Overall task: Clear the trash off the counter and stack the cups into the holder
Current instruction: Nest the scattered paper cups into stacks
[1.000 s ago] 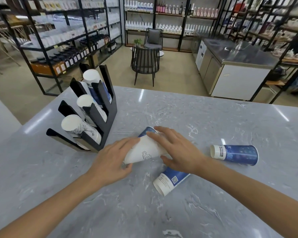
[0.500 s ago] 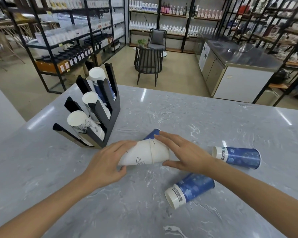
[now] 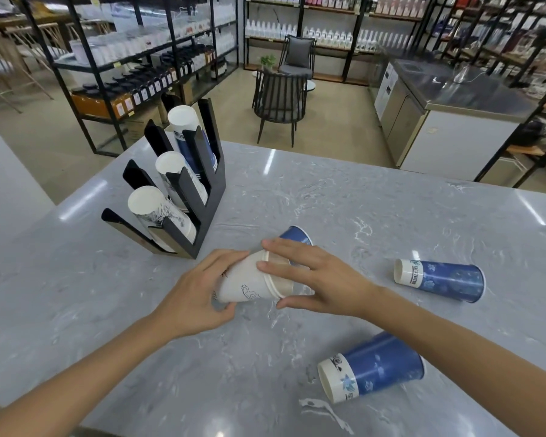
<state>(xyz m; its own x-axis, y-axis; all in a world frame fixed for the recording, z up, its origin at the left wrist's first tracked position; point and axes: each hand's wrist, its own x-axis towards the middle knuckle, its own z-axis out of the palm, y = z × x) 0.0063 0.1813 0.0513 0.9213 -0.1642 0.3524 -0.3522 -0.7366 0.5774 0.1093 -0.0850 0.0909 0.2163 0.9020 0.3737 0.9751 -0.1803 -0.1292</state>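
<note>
The left hand wraps the base end of a white cup lying on its side; the right hand, fingers spread, grips a second cup nested in its mouth. Their long axis runs left-right, base left. A blue cup pokes out behind the right hand. 2 more blue cups lie on the counter, bases left. The holder stands left, holding 3 stacks.

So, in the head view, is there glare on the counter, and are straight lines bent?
Head view: bright ceiling-light streaks glare on the marble counter, the far shelving bows from wide-angle distortion, and the hands and cups look sharp.
</note>
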